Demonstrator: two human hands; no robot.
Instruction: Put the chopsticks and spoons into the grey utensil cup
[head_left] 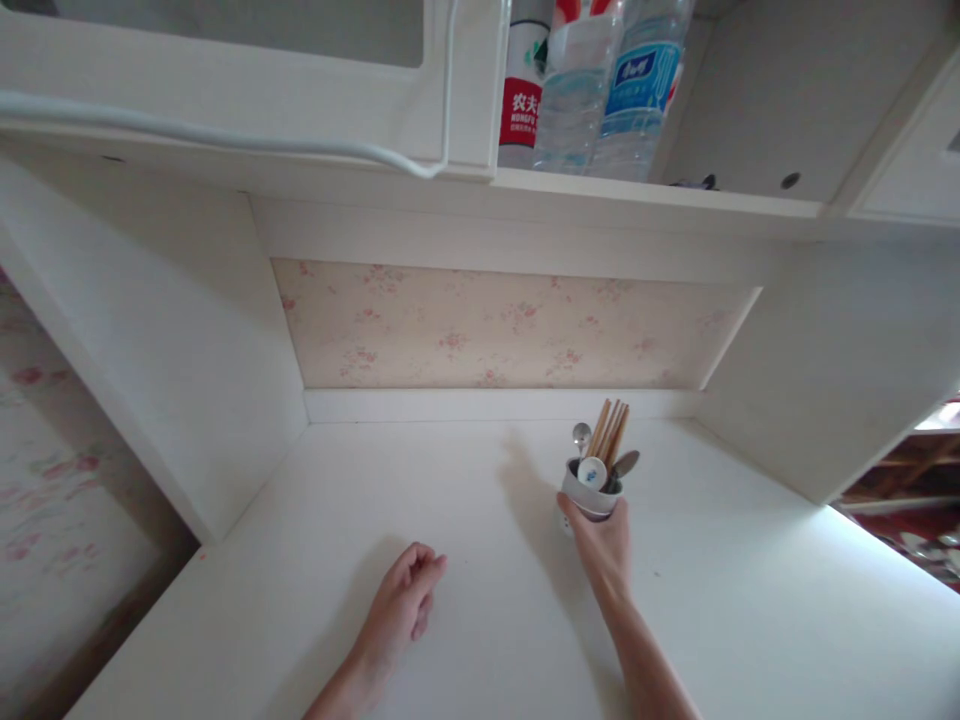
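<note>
My right hand [604, 545] is wrapped around the near side of a white utensil holder [574, 490], thumb on its left and fingers on its right. Several wooden chopsticks [609, 430] stick up out of it, leaning slightly right. A round-bowled metal spoon [581, 434] rises at the left, and a darker metal spoon [625, 463] tilts out at the right. In front of the chopsticks sits a white ceramic spoon [592, 473] with a blue mark. To the left, my left hand [405, 595] hovers near the tabletop with its fingers curled in and nothing visible in them.
The white tabletop [420, 470] runs back to a floral-papered wall panel [480, 330]. White side panels [165, 330] flank it. Overhead, a cabinet shelf [675, 200] holds several plastic bottles [577, 110], and a white cable [225, 133] hangs across the cabinet front.
</note>
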